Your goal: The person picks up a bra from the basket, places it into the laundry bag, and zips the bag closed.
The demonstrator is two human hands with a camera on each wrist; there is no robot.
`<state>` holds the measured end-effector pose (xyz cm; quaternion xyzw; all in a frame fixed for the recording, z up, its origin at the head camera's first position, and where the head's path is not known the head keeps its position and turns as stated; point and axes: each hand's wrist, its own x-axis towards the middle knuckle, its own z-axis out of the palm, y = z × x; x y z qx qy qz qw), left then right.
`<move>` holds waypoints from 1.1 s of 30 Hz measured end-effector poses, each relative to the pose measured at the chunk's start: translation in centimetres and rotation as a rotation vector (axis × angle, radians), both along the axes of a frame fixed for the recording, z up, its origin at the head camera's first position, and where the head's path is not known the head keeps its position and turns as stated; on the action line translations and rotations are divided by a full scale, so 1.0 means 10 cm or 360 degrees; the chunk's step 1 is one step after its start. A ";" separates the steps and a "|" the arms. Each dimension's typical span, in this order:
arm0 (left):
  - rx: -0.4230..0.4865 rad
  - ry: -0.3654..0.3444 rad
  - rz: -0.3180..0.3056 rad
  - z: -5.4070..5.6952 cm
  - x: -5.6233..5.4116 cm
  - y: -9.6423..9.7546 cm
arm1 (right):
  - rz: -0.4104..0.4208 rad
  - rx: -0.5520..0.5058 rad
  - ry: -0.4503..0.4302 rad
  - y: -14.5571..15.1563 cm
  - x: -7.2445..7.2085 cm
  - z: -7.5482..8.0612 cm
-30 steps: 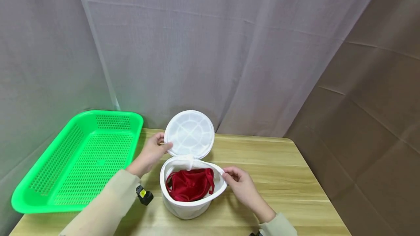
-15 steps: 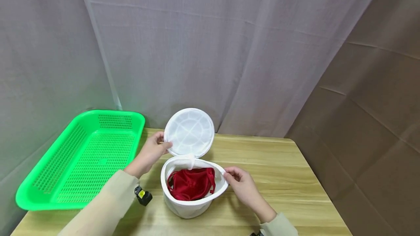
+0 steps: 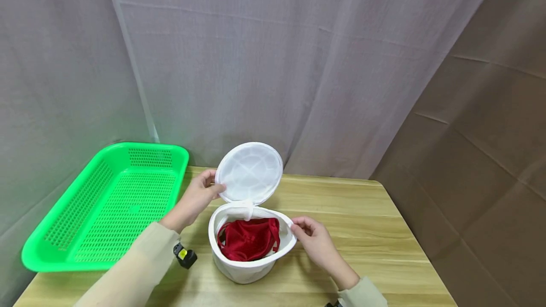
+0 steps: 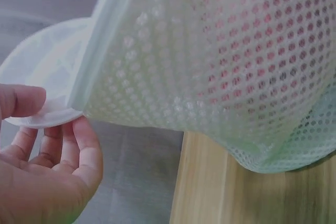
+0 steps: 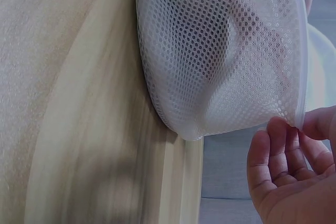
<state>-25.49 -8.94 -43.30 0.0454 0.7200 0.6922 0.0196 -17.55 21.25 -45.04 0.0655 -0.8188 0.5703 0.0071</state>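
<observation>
Presently the white mesh bag stands on the table, red cloth inside it; at the bag's back left, the left hand pinches its raised lid, and at its right, the right hand pinches its rim; a slackened pinch might let the lid flop or the rim spring inward

White honeycomb-mesh bag, seemingly plain red cloth, green gridded basket, tan wood-grained table
</observation>
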 end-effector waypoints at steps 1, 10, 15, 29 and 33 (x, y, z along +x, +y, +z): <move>-0.0006 0.0014 -0.0010 0.00 0.01 -0.01 | -0.0002 0.0002 0.0000 0.00 0.00 0.00; -0.0116 0.0129 -0.0068 -0.03 0.04 -0.05 | -0.0007 0.0003 -0.0003 0.00 0.00 0.01; -0.0225 0.0178 -0.0069 -0.02 0.08 -0.08 | 0.0003 -0.0009 -0.0002 0.00 -0.01 0.02; -0.0348 0.0213 -0.0222 -0.04 0.25 -0.18 | -0.0021 -0.0011 -0.0004 0.09 -0.16 -0.29; -0.0371 0.0236 -0.0331 -0.08 0.29 -0.21 | 0.0014 -0.0014 0.0027 0.11 -0.17 -0.33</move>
